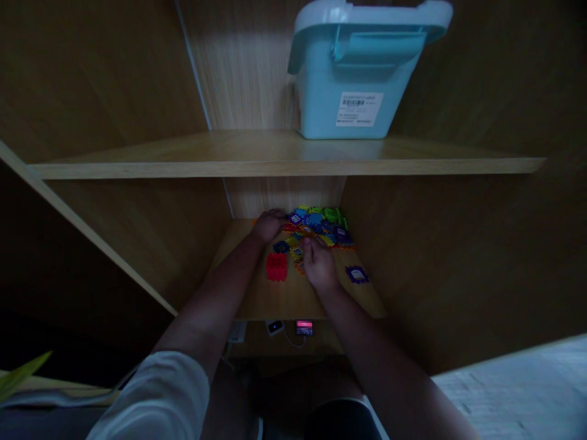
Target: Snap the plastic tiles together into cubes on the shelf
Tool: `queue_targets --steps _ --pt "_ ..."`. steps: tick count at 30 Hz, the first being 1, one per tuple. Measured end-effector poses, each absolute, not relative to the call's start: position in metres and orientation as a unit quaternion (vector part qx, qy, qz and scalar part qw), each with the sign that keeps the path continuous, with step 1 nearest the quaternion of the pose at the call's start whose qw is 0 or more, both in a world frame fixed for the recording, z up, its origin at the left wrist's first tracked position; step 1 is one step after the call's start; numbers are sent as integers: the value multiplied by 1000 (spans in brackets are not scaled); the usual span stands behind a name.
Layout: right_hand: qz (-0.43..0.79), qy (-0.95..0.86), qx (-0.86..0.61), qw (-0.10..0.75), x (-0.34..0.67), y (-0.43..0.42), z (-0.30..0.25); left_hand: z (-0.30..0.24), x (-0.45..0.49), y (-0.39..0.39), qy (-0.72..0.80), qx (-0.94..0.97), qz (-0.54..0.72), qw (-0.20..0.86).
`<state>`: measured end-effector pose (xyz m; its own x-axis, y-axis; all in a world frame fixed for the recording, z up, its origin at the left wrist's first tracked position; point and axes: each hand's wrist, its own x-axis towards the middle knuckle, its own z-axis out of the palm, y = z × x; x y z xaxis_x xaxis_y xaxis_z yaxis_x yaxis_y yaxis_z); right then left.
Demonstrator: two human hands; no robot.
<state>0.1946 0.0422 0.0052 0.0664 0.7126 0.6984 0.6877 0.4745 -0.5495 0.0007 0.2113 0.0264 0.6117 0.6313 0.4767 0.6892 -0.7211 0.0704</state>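
Note:
A pile of colourful puzzle-like plastic tiles (pixel 314 218) lies at the back of the lower shelf. My left hand (pixel 269 225) rests at the pile's left edge, its fingers stretched toward the tiles and partly hidden. Over the front of the pile is my right hand (pixel 320 264), closed with the thumb pressed to the fingers; whatever it pinches is too small to make out. Yellow and orange tiles (pixel 297 252) lie just left of it. A red cube (pixel 276 267) built from such tiles stands in front of the left hand. One purple tile (pixel 356 274) lies apart on the right.
Above, a wooden shelf (pixel 257 168) bears a light blue lidded bin (pixel 353 76) with a label. Side panels (pixel 435 256) enclose the compartment. Below the front edge are a lit phone-like screen (pixel 304 328), a small white device (pixel 274 327) and cables. A leaf (pixel 22 374) shows at left.

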Motion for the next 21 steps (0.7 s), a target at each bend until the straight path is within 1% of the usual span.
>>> queue_targets --steps 2,7,12,16,21 --pt "13 -684 -510 521 195 43 4 22 1 216 -362 -899 -237 62" --pt "12 -685 -510 520 195 45 2 15 9 223 -340 -901 -267 30" --pt "14 -685 -510 519 195 44 4 17 17 222 -326 -911 -248 54" --pt "23 -687 -509 519 195 43 5 19 11 220 -336 -899 -271 66" --pt "18 -686 -510 518 194 43 5 27 -3 215 -335 -884 -325 37"
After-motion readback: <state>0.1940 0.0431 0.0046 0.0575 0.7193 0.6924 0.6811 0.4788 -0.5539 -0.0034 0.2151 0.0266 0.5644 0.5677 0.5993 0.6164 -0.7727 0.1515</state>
